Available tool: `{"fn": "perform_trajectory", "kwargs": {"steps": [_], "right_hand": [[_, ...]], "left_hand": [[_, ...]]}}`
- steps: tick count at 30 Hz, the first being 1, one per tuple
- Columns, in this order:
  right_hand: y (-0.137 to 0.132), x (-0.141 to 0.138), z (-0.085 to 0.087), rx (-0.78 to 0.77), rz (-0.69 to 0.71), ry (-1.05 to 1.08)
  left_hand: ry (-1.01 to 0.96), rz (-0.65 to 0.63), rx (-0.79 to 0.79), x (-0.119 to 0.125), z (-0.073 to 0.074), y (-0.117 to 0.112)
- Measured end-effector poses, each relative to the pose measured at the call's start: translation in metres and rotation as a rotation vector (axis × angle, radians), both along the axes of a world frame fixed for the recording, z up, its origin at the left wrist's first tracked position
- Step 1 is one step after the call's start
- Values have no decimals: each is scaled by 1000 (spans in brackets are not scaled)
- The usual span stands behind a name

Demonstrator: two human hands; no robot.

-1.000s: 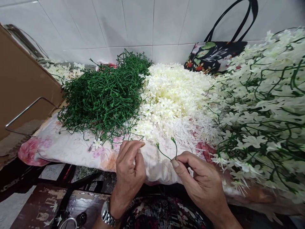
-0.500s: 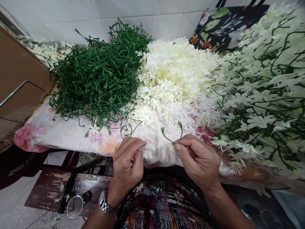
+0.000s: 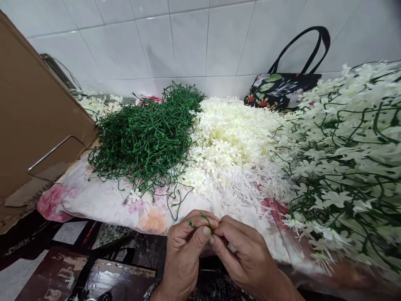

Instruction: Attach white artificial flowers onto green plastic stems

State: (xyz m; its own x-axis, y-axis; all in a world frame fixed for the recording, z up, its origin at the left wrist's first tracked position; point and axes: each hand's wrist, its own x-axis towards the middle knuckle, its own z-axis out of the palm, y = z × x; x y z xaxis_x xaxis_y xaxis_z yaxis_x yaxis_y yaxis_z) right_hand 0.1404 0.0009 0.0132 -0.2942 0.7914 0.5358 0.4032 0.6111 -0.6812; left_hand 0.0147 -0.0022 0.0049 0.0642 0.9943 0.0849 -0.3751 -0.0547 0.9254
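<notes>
Both my hands meet at the front edge of the cloth-covered table. My left hand is closed, thumb and forefinger pinching a green plastic flower stem whose budded tips poke up above the fingers. Fingertips of my right hand press together against it, closed on the same stem; its lower part is hidden in the fingers. Beyond them lie a tangled heap of green stems, a pile of cream artificial blossoms and a patch of thin white stamens.
Assembled white flowers with stems are heaped at the right. A cardboard box with a wire handle stands at the left. A floral black bag leans against the tiled wall. Floral cloth covers the table.
My hands, apart before, have come together. My left hand now grips the stem that only my right hand held. The view has tilted up, showing more wall and bag.
</notes>
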Motion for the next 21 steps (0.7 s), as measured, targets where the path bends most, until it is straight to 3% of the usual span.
{"fn": "perform_trajectory", "kwargs": {"steps": [4,8,10,15,21], "right_hand": [[6,5,3,1,-9,-128],[23,15,5,189,-304,-282],[34,15,4,213,-381,-406],[50,6,-2,220,-414,-649],[45,6,-4,176,-360,-618]], "left_hand": [[-121,104,-128,-8,3,5],[-44,178,-135,-15,4,12],[-37,167,-183,-16,4,15],[20,169,-231,-17,4,17],[100,163,-208,-21,0,17]]}}
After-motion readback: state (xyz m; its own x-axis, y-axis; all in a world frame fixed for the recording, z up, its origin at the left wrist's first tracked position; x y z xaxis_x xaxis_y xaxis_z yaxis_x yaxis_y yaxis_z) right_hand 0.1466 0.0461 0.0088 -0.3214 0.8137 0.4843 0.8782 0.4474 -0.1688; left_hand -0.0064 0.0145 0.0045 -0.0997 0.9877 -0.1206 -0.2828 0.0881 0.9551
